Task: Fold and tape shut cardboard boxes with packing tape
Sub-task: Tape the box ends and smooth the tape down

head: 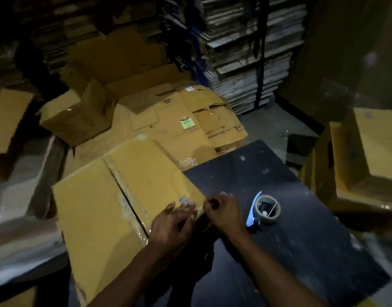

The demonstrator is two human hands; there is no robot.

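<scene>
Pressing down on the near right corner of the cardboard box (pixel 124 196), the left hand (pixel 173 220) lies with its fingers (pixel 186 209) flat and relaxed on the top flap, gripping nothing. The right hand (pixel 224 212) sits just beside it at the box's edge, its fingers curled as though pinching something small there, perhaps a tape end; the blur keeps me from telling what, if anything, they hold. The box rests partly on the dark table (pixel 301 229), its two top flaps folded shut and meeting along a centre seam (pixel 126 196) that carries shiny tape. The roll of packing tape (pixel 267 210) in its blue-handled dispenser stands on the table, near the right hand but untouched. This looks like the finishing of a strip at the corner. To do it well, the flat hand should hold the flap level while the other draws the tape snug over the edge and rubs it down, working outward so no bubbles or lifted ends remain. Flattened cartons (pixel 190 120) lie stacked beyond the box.
</scene>
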